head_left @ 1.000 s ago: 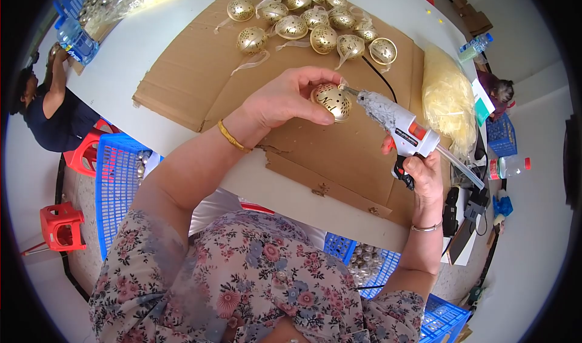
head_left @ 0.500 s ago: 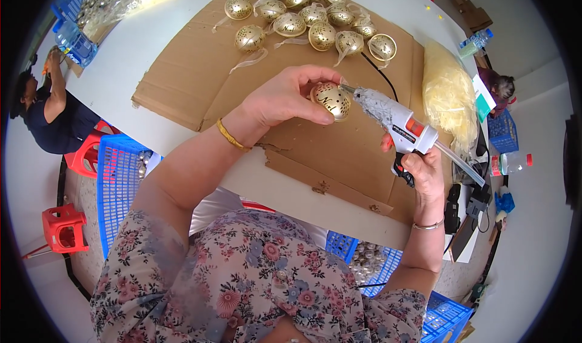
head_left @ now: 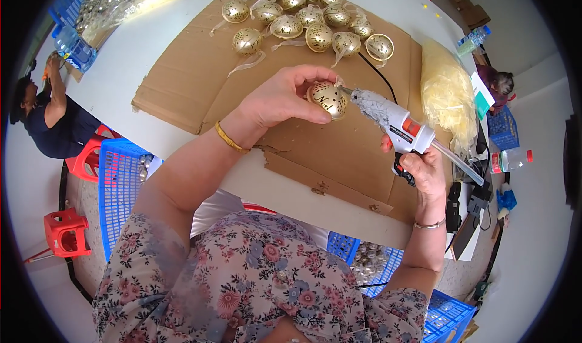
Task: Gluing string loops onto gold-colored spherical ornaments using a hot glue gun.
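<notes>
Between the thumb and fingers of my left hand (head_left: 285,97) is a gold bauble (head_left: 328,100) with small cut-out holes and dark lettering. My right hand (head_left: 420,168) grips a white hot glue gun (head_left: 397,125) by its handle, and a clear glue stick (head_left: 456,160) sticks out of its back. The gun's nozzle points left and meets the top of the bauble, or comes very close to it. Several like gold baubles (head_left: 319,37) with pale ribbons lie on the cardboard sheet (head_left: 200,70) beyond my hands.
A bag of pale ribbons (head_left: 445,94) lies at the table's right, near a clear bottle (head_left: 512,160). Blue baskets (head_left: 118,185) stand below the table edge. Red stools (head_left: 66,231) are at the left, where a person (head_left: 54,106) works; another person (head_left: 498,85) is far right.
The bauble has turned slightly in my left fingers, so its lettering faces more toward me. The glue gun's nozzle stays at the bauble's top.
</notes>
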A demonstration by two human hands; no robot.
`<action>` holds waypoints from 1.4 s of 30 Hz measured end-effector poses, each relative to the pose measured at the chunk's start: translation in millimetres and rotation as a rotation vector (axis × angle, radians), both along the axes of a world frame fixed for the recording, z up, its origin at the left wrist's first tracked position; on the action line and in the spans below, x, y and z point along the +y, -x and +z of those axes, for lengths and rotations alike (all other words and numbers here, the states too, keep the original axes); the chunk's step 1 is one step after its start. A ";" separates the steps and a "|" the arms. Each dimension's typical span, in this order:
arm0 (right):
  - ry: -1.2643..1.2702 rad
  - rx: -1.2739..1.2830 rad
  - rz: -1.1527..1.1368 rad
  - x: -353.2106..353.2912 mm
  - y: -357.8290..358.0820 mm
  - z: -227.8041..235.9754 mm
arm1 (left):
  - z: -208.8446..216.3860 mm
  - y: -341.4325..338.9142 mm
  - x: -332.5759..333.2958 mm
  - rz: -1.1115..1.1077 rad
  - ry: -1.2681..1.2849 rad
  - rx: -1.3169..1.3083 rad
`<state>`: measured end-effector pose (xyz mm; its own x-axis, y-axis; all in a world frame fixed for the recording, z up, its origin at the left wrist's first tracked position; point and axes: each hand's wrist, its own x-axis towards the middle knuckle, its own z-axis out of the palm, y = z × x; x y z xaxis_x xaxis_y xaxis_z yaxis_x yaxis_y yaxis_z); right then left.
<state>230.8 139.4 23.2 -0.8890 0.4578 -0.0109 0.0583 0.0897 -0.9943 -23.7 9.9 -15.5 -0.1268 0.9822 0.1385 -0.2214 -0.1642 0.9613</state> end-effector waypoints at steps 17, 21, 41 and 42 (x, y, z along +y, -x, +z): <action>0.016 -0.005 -0.003 1.1 -2.0 3.0 | 4.5 -1.7 -1.5 0.013 0.007 -0.012; 0.024 0.009 -0.023 -1.6 -0.1 1.0 | 2.9 -1.7 -1.2 0.004 0.018 -0.010; 0.004 0.004 0.001 -2.8 -0.5 9.6 | 2.7 -1.9 0.3 -0.010 0.028 0.017; 0.017 -0.013 -0.004 -2.8 -0.3 11.6 | 2.6 -1.2 0.3 -0.002 0.019 0.005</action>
<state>231.1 136.7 34.8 -0.8869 0.4610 -0.0302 0.0714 0.0720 -0.9948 -22.4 10.2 -12.9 -0.1242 0.9849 0.1205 -0.2169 -0.1454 0.9653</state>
